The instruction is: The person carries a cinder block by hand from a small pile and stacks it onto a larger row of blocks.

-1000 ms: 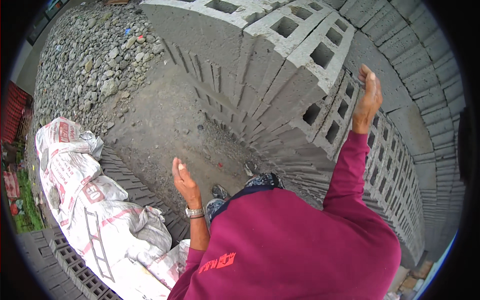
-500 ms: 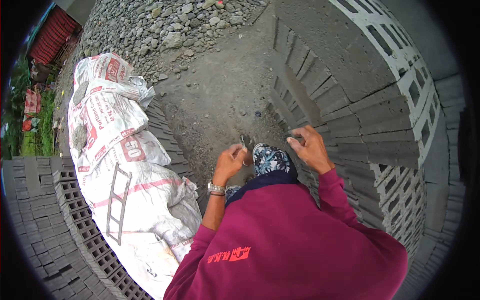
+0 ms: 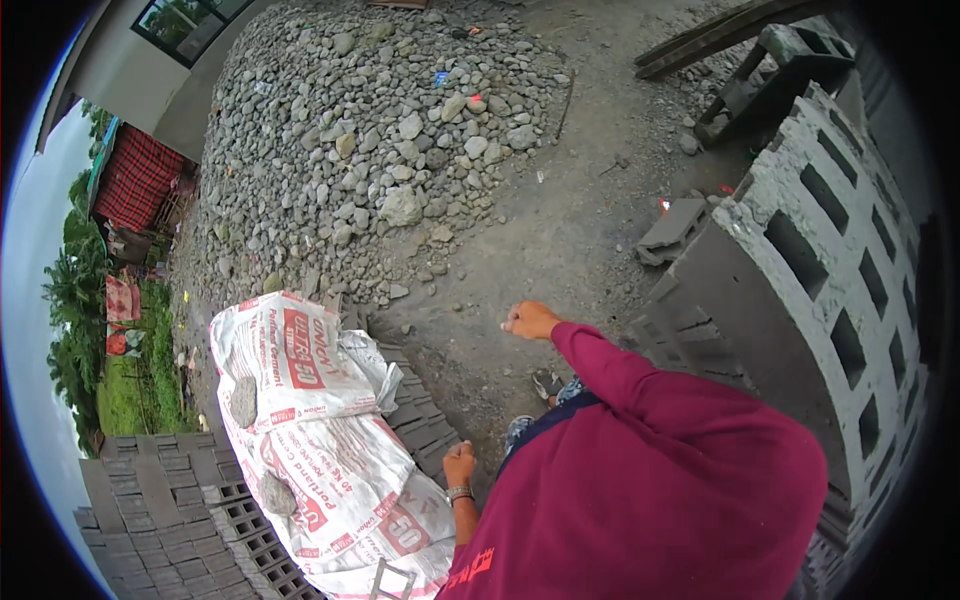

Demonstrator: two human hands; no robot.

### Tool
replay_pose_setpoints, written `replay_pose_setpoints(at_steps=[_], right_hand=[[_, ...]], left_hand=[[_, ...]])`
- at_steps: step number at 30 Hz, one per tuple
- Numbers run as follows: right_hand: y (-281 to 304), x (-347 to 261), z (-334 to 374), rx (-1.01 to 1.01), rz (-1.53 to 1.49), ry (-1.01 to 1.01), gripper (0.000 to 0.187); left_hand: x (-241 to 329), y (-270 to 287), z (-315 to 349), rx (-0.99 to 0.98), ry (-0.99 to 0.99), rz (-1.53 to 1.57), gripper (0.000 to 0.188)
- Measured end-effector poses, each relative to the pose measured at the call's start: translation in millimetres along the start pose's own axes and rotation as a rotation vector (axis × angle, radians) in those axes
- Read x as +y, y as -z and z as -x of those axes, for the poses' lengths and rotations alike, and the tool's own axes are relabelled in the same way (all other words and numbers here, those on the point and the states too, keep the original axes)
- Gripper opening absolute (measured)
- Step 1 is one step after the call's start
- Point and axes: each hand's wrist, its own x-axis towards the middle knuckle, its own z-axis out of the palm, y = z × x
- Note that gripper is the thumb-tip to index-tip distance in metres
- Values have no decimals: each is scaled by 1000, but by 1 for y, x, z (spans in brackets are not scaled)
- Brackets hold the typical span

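My right hand (image 3: 530,320) is out in front over the grey ground, its fingers curled in and nothing showing in them. Lower and to the left, my left hand (image 3: 458,464) is closed beside white cement sacks (image 3: 385,455). Its fingers are mostly turned from view, so whatever they may hold is hidden. A watch (image 3: 459,492) circles the left wrist. The sacks are draped over stacked hollow blocks (image 3: 425,415), with two stones (image 3: 277,494) lying on top. Part of a grey ladder-shaped frame (image 3: 392,580) shows at the lower edge.
A gravel heap (image 3: 370,170) spreads ahead. To my right rises a tall stack of hollow concrete blocks (image 3: 800,290), with a loose block (image 3: 672,232) on the ground beyond it. Timber beams (image 3: 740,35) lie at the far right, and more blocks (image 3: 150,510) stand at the left.
My view has tilted up and shows more of the gravel heap and yard. My hands have moved apart: the right reaches farther forward with fingers more curled, the left hangs beside the sacks.
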Motion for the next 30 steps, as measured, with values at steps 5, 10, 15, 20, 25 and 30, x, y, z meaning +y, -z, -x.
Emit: replay_pose_setpoints(at_steps=[5, 10, 15, 20, 25, 30], right_hand=[[13, 11, -172, -112, -64, -313, 37], [66, 135, -300, -192, 189, -177, 38], [226, 160, -328, 86, 122, -407, 36], [393, 221, -272, 780, -468, -740, 35], [491, 245, -284, 980, -647, -813, 22], [482, 316, -265, 631, -738, -1262, 26]], left_hand=[[101, -10, -56, -94, 315, 75, 26], [207, -49, -210, -326, 185, -231, 24], [290, -85, -368, -457, 31, -529, 23], [455, -116, -570, -631, -524, -1184, 23], [724, -110, -831, 154, -982, -758, 23], [1002, -262, -861, -96, -438, 192, 28]])
